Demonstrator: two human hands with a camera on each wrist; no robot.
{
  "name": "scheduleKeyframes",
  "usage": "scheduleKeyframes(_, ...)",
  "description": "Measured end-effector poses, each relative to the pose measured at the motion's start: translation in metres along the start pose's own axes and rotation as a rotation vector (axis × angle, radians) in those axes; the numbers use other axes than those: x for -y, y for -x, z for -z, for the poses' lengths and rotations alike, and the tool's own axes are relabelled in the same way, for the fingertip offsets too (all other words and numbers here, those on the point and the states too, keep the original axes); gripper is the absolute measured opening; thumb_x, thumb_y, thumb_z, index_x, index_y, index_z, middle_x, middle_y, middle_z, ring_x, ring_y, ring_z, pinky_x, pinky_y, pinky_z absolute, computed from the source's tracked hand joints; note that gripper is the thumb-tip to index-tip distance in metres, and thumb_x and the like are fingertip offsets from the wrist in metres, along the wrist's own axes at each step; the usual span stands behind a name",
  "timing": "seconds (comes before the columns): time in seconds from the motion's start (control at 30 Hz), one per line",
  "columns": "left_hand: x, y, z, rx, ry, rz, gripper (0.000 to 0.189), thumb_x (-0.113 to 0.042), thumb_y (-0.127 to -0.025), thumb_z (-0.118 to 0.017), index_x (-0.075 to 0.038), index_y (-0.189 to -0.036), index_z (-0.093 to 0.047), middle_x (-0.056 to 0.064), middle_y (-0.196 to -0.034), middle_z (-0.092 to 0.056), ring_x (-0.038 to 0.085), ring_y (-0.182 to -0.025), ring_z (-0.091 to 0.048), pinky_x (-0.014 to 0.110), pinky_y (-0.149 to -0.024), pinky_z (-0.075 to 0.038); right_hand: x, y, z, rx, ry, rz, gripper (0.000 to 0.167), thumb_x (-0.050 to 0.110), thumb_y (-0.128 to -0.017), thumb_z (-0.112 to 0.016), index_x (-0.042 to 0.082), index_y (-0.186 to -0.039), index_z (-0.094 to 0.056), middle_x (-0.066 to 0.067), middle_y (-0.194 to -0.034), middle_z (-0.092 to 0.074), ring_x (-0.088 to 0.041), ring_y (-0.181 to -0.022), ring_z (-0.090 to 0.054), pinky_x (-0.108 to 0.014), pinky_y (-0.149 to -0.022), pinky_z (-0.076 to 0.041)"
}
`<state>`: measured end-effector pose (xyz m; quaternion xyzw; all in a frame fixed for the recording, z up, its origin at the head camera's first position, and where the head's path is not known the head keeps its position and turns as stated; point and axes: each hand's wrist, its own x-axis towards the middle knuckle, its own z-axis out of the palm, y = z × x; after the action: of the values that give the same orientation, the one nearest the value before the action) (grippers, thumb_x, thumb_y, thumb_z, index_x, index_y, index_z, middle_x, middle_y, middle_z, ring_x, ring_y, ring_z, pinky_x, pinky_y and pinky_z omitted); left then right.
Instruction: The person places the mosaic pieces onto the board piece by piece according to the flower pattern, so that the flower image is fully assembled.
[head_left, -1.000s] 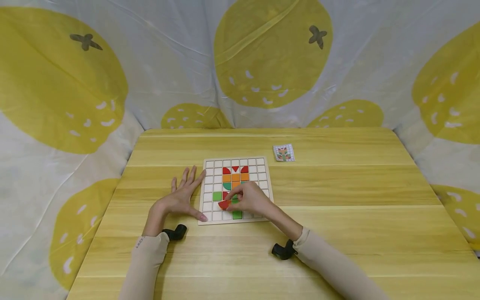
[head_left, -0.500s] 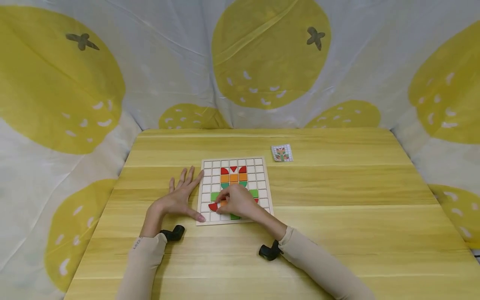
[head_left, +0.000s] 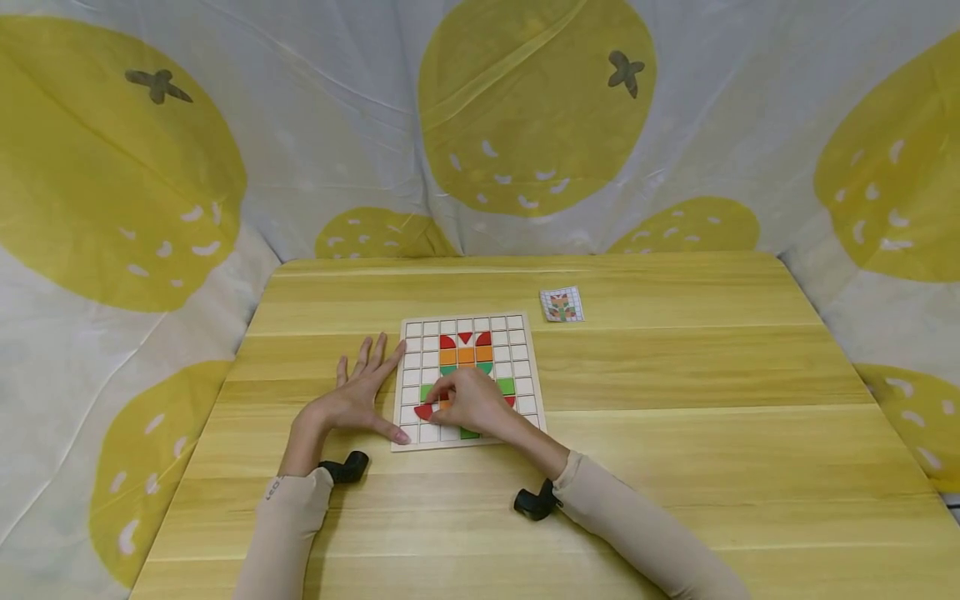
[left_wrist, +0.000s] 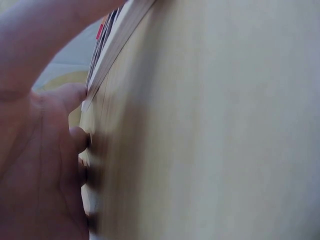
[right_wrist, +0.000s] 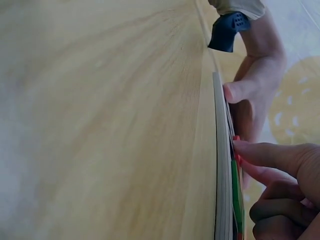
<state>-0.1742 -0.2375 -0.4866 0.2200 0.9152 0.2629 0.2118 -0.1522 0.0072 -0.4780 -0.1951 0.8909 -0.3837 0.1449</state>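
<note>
A wooden grid board [head_left: 521,368] bears red, orange, green and teal tiles in its middle columns. My right hand [head_left: 477,404] is over the lower part of the board, with thumb and forefinger pinching a red rounded tile [head_left: 423,412] near the left side. The red tile [right_wrist: 236,140] sits right at the board's surface in the right wrist view. My left hand [head_left: 356,400] is spread along the board's left edge, its thumb on the lower left corner and a fingertip at the edge higher up. The right hand hides several tiles.
A small printed card [head_left: 562,304] with a coloured grid pattern lies behind the board to the right. Black wrist devices [head_left: 534,503] stick out from both sleeves. A fruit-patterned cloth [head_left: 360,125] hangs around the wooden table [head_left: 675,375].
My right hand has carried the red tile leftward across the board, mostly in the first half second, and brought it close over the left columns. The left hand keeps its place.
</note>
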Motion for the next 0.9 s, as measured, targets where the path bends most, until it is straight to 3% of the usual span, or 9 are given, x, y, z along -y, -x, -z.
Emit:
scheduleKeyframes(0.33, -0.0005, 0.0, -0.0007, -0.002, 0.002, 0.006, 0.148, -0.057, -0.062, -0.095, -0.017, -0.168, 0.0, 0.023, -0.171, 0.02, 0.046, -0.156, 0.026, 0.078, -0.116, 0.018, -0.0027, 0.0031, 0.0034, 0.009, -0.018, 0.001, 0.017, 0.015, -0.081, -0.089, 0.014, -0.096, -0.084, 0.008, -0.059, -0.048, -0.005, -0.053, -0.041, -0.017, -0.047, -0.025)
scheduleKeyframes(0.9, -0.0004, -0.0001, -0.0003, -0.001, -0.004, 0.016, 0.148, -0.057, -0.062, -0.095, -0.016, -0.168, 0.0, 0.022, -0.172, 0.02, 0.046, -0.156, 0.027, 0.077, -0.116, 0.018, -0.002, 0.004, 0.0022, 0.009, -0.03, -0.003, 0.016, 0.014, -0.081, -0.088, 0.014, -0.096, -0.084, 0.009, -0.06, -0.055, -0.004, -0.053, -0.042, -0.017, -0.047, -0.026)
